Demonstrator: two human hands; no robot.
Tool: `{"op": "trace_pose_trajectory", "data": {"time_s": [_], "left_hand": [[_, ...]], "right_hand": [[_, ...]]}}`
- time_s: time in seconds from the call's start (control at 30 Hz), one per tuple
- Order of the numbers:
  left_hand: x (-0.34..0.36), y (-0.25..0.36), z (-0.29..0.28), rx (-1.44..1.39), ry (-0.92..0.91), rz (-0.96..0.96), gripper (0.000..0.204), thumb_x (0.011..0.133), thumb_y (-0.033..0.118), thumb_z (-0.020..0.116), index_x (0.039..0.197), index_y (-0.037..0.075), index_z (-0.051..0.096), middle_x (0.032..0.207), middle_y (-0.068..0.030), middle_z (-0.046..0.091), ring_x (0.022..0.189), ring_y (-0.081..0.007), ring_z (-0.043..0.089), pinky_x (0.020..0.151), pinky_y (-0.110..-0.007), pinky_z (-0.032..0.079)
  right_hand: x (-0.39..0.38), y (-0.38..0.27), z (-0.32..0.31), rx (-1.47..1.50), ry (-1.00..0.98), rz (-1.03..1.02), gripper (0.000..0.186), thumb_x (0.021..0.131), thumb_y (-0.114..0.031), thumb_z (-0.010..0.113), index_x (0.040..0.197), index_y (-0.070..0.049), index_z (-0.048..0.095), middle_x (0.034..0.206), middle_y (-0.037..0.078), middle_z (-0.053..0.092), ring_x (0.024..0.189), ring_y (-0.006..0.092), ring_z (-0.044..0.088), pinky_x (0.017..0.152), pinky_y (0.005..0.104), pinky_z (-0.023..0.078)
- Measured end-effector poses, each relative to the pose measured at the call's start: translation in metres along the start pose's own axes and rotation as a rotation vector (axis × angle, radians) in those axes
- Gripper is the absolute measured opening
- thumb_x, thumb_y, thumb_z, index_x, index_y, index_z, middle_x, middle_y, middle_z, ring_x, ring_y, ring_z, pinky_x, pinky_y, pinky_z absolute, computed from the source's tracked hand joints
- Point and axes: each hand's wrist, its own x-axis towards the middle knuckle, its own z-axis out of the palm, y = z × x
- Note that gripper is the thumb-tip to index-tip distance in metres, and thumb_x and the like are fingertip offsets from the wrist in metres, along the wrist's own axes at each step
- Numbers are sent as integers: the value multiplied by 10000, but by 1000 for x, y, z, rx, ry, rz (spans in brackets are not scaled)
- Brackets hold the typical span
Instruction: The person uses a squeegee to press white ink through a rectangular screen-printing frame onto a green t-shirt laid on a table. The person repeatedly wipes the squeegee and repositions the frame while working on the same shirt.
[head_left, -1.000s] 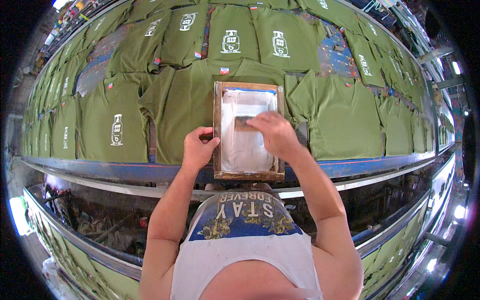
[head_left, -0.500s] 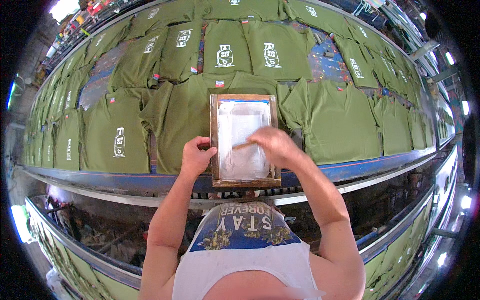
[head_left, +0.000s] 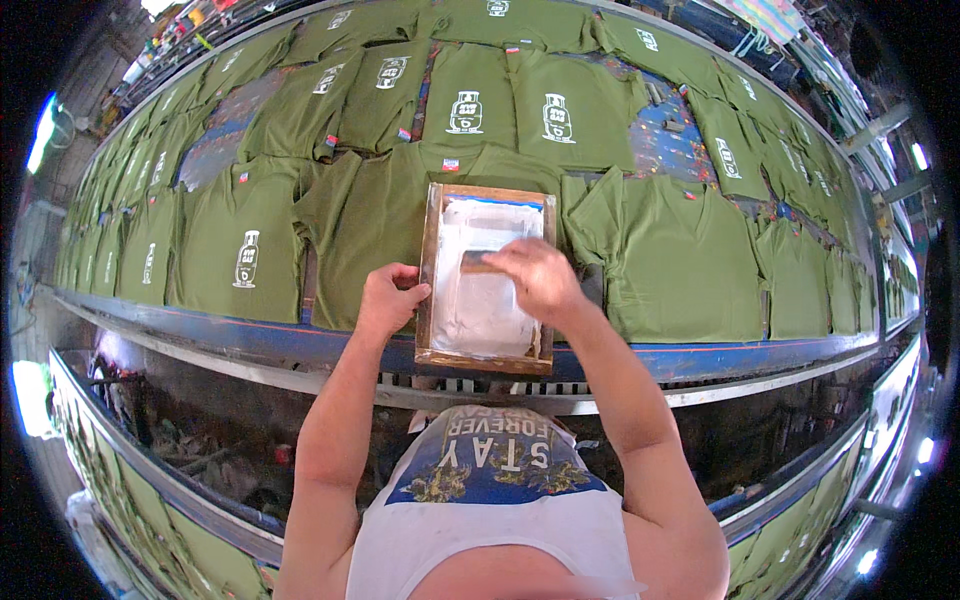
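A wooden-framed printing screen (head_left: 432, 235) lies on a green T-shirt (head_left: 365, 215), with white ink smeared over its mesh. My left hand (head_left: 391, 298) grips the frame's left side, thumb and fingers closed round the wood. Inside the frame, my right hand (head_left: 543, 282) is closed on a small squeegee (head_left: 476, 262) with a brown edge. The squeegee rests about the middle of the inked mesh; its blade's lower edge is hard to make out. What lies under the screen is hidden.
Green T-shirts lie in rows along the long table; many carry a white gas-cylinder print (head_left: 246, 259). The T-shirt to the right (head_left: 685, 255) shows a plain front. A pale rail (head_left: 330, 385) runs along the table's near edge. Another shirt-covered table (head_left: 150, 510) stands behind me.
My right hand has moved the squeegee away from me, up the mesh, and turned it slightly. My left hand stays on the frame. The whole view has shifted a little.
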Motion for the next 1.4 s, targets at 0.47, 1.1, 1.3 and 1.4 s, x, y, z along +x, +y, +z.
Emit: {"op": "trace_pose_trajectory", "data": {"time_s": [0.47, 1.1, 1.3, 1.4], "left_hand": [[-12, 2, 18, 109, 178, 213, 310, 915, 5, 868, 1219, -41, 833, 1053, -98, 852, 971, -174, 780, 918, -344, 626], [-6, -5, 9, -37, 52, 161, 339, 921, -30, 887, 1246, -52, 796, 1132, -94, 847, 1005, -158, 780, 925, -336, 634], [-6, -7, 10, -103, 33, 152, 319, 928, -55, 852, 1244, -33, 808, 1100, -55, 841, 914, -113, 754, 844, -300, 624], [-8, -8, 15, -77, 72, 196, 379, 939, -63, 834, 1314, -25, 793, 1143, -56, 834, 961, -111, 750, 881, -297, 621]], "right_hand": [[-41, -34, -20, 146, -322, -67, 292, 927, -32, 710, 1208, -7, 788, 1174, 189, 767, 1196, 419, 720, 1046, 520, 597], [38, 29, -11, -59, -82, 118, 394, 928, 81, 674, 1270, -46, 820, 1202, 180, 778, 1175, 428, 730, 1034, 523, 606], [-5, -15, -6, -2, -90, 77, 406, 899, 26, 693, 1272, -58, 830, 1157, 152, 784, 1110, 392, 751, 1005, 506, 615], [-31, -47, -4, -16, -110, 70, 431, 872, -33, 704, 1283, -90, 819, 1147, 118, 779, 1086, 360, 750, 1020, 478, 609]]}}
